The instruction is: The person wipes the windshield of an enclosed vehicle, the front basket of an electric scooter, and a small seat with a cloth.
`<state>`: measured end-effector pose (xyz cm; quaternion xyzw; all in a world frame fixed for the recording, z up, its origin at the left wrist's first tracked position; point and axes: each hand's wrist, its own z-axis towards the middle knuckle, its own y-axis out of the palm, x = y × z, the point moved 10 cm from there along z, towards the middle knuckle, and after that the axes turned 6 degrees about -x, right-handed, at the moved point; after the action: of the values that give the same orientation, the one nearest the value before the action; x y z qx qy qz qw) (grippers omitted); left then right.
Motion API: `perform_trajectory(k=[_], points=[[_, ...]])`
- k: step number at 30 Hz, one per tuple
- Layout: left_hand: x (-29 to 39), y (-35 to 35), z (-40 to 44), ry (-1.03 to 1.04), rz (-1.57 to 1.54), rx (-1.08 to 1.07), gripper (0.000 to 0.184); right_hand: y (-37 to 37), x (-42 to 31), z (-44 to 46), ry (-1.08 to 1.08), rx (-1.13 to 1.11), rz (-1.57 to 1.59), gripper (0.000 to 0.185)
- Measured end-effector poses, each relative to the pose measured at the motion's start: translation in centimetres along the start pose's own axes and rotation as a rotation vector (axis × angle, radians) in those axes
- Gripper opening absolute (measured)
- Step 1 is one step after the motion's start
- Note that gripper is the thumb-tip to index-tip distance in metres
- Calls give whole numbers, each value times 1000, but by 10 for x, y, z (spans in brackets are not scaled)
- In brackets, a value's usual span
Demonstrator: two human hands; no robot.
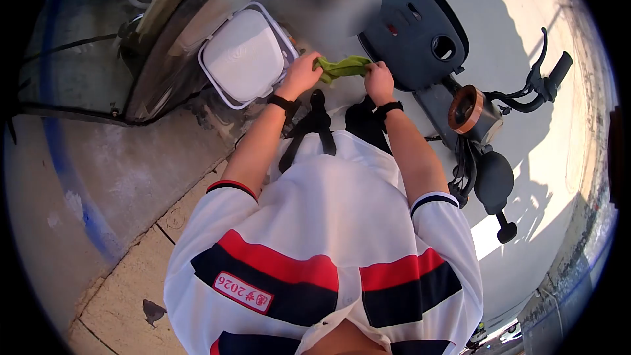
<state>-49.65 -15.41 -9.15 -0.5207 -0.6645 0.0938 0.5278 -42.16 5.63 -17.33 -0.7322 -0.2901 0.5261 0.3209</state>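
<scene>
A green cloth (345,68) is stretched between my two hands in front of my body, its middle bunched and creased. My left hand (303,73) grips its left end, fingers closed. The other end is pinched in my right hand (379,83). Dark bands circle both wrists. Just left of my left hand stands a white lidded bucket (243,56) with a raised rim. Close to my right hand is the dark grey plastic front panel (415,36) of a scooter.
Scooter handlebar parts (549,82), a round copper-rimmed part (465,110) and a dark mirror (494,179) extend along the right. A dark transparent panel (190,33) stands at the upper left. Paving with a blue line (72,184) lies at the left.
</scene>
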Motion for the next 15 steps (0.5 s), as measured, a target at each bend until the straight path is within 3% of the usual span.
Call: perform_trajectory(k=[7,15], points=[[-104,-77,-64,-208,-130,215,30,25,-94,13,-228,-26,5,17],[-234,-101,-141,-378,-170,458,37,56,-186,29,-408,-103,4,14]])
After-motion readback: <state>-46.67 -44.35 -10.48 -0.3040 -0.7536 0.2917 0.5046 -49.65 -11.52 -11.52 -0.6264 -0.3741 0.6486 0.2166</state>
